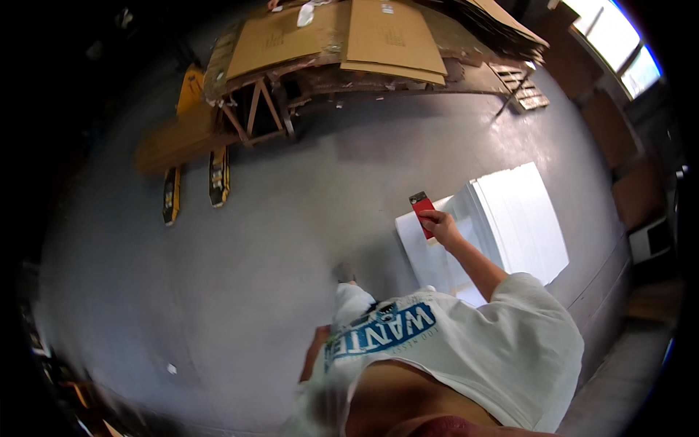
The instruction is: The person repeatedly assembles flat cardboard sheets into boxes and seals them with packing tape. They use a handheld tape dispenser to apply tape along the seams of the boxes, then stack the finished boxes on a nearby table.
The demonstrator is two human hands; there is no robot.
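My right hand [441, 224] is closed around a flat red tool with a dark end [424, 211]; its exact kind is not clear. The dark end points away from me. Beneath and beside this hand stands a white block-shaped stack or package [520, 218] on the floor, with a lower white part on its left. My left forearm [313, 355] hangs close to my body at the lower middle. The fingers of my left hand are hidden by the white shirt, so what they hold, if anything, does not show.
Ahead, a worn worktable [320, 76] bears flat brown cardboard sheets [393, 36]. A yellow pallet jack [191, 87] stands at its left, forks towards me. A wooden pallet [526, 91] lies at the far right. Brown boards [611, 127] lean along the right wall.
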